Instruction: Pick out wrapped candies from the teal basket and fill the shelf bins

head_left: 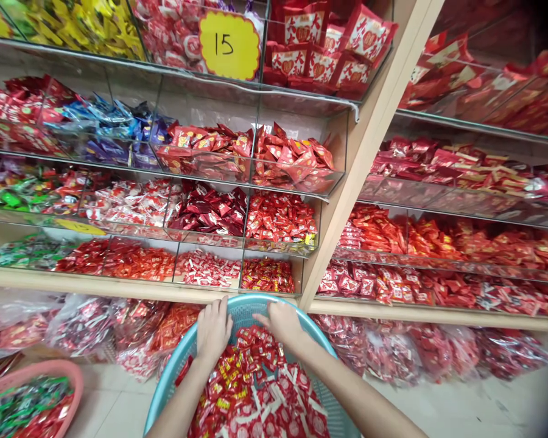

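Observation:
A blue plastic basket stands in front of me, holding red wrapped candies and a heap of red and white wrapped candies. My left hand lies over the far left part of its rim, fingers curled on it. Just inside the far right rim is my right hand, its fingers bent and its thumb pointing left. What those right fingers hold, if anything, is hidden.
Shelves with clear-fronted bins of candy rise ahead, including a bin of small red candies. A wooden upright divides them. Candy bags lie underneath. At lower left is a pink basket. A yellow price sign hangs above.

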Action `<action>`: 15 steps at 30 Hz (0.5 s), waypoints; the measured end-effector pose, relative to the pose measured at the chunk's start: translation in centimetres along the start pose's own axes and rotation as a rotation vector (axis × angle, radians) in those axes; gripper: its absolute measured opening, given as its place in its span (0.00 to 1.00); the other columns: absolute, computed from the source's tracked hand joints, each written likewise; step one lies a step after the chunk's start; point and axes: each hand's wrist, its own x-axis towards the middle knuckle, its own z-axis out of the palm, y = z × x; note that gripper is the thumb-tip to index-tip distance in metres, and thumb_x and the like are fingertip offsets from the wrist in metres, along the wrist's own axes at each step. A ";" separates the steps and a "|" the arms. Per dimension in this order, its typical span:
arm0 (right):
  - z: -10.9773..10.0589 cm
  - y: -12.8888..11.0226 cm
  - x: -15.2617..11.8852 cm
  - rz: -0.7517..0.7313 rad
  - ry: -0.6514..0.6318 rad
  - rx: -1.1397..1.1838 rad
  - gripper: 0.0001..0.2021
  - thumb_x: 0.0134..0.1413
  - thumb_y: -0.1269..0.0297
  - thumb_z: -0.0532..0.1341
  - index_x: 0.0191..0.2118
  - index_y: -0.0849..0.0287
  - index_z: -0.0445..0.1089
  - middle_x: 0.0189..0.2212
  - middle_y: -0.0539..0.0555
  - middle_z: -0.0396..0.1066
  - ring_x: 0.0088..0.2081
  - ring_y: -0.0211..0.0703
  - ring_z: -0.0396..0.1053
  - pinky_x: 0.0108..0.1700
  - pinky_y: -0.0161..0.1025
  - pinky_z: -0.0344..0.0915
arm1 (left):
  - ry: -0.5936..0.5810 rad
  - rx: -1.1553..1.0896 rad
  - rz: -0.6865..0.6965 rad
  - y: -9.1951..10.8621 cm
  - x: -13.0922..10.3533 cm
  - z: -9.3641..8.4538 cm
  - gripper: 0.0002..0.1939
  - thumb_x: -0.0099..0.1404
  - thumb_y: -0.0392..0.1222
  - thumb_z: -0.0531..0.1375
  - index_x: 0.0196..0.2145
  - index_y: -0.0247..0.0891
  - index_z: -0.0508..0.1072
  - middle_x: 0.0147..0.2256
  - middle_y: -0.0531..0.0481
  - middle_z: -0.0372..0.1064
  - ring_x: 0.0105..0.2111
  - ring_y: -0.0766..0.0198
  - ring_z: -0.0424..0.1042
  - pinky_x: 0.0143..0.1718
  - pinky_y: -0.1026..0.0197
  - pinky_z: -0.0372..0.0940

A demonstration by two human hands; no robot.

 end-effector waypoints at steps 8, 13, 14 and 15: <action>-13.1 -0.1 2.5 -0.228 0.478 0.130 0.16 0.57 0.57 0.54 0.49 0.56 0.59 0.44 0.58 0.62 0.40 0.45 0.67 0.39 0.39 0.60 | 0.022 0.022 0.011 -0.2 0.0 0.1 0.22 0.63 0.40 0.47 0.55 0.35 0.58 0.42 0.43 0.62 0.39 0.58 0.59 0.41 0.56 0.53; -16.8 2.0 6.5 -0.372 0.481 0.161 0.28 0.48 0.61 0.62 0.55 0.57 0.54 0.47 0.58 0.57 0.48 0.48 0.59 0.46 0.43 0.58 | 0.011 0.013 -0.004 -0.3 -0.1 0.2 0.22 0.63 0.39 0.47 0.54 0.35 0.59 0.42 0.43 0.63 0.40 0.58 0.59 0.41 0.56 0.53; -17.1 2.3 7.3 -0.394 0.438 0.151 0.31 0.46 0.60 0.64 0.55 0.57 0.54 0.47 0.58 0.57 0.49 0.49 0.58 0.47 0.44 0.57 | 0.006 0.013 -0.005 -0.3 -0.1 0.3 0.22 0.63 0.39 0.47 0.54 0.35 0.59 0.43 0.43 0.63 0.40 0.58 0.59 0.42 0.56 0.53; -17.4 2.6 8.1 -0.407 0.393 0.135 0.33 0.43 0.60 0.65 0.56 0.57 0.54 0.47 0.58 0.57 0.50 0.50 0.57 0.48 0.46 0.57 | 0.003 0.012 -0.004 -0.4 -0.1 0.3 0.22 0.63 0.39 0.47 0.54 0.35 0.59 0.43 0.43 0.63 0.41 0.58 0.59 0.42 0.56 0.53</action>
